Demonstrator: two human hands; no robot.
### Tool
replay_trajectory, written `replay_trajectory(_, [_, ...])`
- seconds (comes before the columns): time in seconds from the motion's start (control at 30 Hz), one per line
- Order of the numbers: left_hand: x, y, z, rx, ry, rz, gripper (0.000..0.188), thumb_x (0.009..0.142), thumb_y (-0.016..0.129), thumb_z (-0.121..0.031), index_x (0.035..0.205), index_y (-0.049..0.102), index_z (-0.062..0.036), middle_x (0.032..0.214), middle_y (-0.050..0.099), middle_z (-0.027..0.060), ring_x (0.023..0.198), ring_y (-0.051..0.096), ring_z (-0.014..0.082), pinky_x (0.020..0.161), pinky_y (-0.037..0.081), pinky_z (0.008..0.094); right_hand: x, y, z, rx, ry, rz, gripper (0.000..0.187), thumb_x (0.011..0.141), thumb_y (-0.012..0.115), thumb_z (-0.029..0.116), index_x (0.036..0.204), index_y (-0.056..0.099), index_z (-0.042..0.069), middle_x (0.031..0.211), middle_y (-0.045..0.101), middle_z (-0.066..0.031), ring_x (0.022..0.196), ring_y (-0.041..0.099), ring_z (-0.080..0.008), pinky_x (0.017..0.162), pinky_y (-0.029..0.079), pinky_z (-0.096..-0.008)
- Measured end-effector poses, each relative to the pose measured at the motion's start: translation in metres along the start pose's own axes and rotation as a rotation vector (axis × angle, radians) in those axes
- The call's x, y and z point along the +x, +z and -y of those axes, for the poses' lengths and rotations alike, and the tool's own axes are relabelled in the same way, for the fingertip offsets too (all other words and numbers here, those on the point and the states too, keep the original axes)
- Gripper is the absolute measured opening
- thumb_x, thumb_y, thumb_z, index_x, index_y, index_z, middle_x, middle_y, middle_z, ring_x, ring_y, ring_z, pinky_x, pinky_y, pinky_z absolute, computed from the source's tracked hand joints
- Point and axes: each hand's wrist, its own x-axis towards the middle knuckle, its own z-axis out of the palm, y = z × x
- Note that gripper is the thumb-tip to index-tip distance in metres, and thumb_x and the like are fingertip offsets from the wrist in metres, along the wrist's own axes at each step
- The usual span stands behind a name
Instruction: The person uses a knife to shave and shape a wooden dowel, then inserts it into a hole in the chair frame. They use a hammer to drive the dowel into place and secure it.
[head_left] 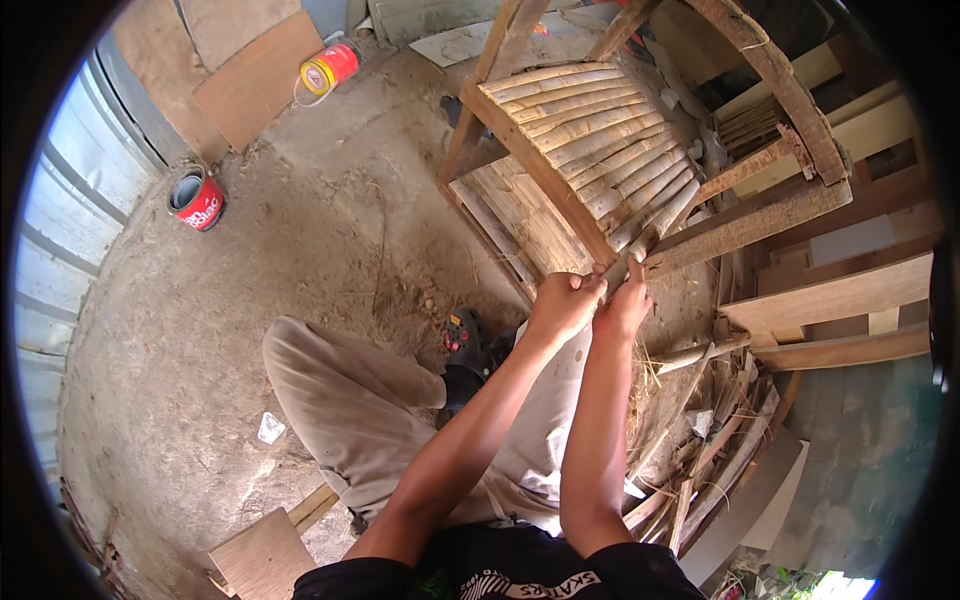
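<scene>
Both of my hands meet at the near corner of a wooden frame (548,165) with a seat-like row of split bamboo slats (600,140) across it. My left hand (568,308) is closed, its thumb and fingers pinched against the corner. Right beside it, my right hand (626,302) is closed too, with fingers pointing up at the end of the nearest slat (665,215). Whatever lies between the fingers is too small and covered to make out. Below the slatted top, a second panel of bamboo strips (525,215) shows inside the frame.
Two red paint cans, one lying (330,70) and one upright (197,198), are on the dirt floor (300,240) to the left. Scrap wood and sticks (715,460) lie at my right, below a wooden rack (830,300). A plywood piece (262,558) is at lower left.
</scene>
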Motion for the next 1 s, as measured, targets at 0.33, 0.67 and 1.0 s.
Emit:
replay_trajectory(0.33, [0.000, -0.023, -0.023, 0.271, 0.077, 0.118, 0.052, 0.100, 0.058, -0.048, 0.100, 0.070, 0.0029, 0.065, 0.061, 0.0032, 0.060, 0.058, 0.0099, 0.055, 0.045, 0.0262, -0.016, 0.005, 0.005, -0.090, -0.126, -0.045, 0.032, 0.100, 0.055, 0.028, 0.092, 0.066, -0.001, 0.074, 0.066, -0.0113, 0.067, 0.063, -0.0200, 0.063, 0.050, -0.0336])
replay_trajectory(0.67, [-0.031, -0.059, -0.017, 0.222, 0.120, 0.226, 0.043, 0.101, 0.058, -0.042, 0.111, 0.063, 0.0003, 0.080, 0.063, 0.0028, 0.071, 0.059, 0.0110, 0.067, 0.049, 0.0289, -0.159, -0.033, -0.062, -0.281, -0.123, 0.572, 0.037, 0.107, 0.048, 0.028, 0.092, 0.064, -0.001, 0.070, 0.067, -0.0065, 0.066, 0.062, -0.0113, 0.059, 0.049, -0.0286])
replay_trajectory(1.0, [-0.164, -0.122, 0.033, 0.332, 0.030, 0.272, 0.023, 0.103, 0.056, -0.022, 0.101, 0.058, 0.0009, 0.060, 0.051, -0.0011, 0.049, 0.042, 0.0044, 0.045, 0.033, 0.0228, -0.077, -0.181, -0.083, -0.195, -0.326, 0.004, 0.026, 0.107, 0.051, 0.024, 0.098, 0.056, 0.000, 0.085, 0.059, -0.0054, 0.070, 0.056, -0.0113, 0.064, 0.047, -0.0281])
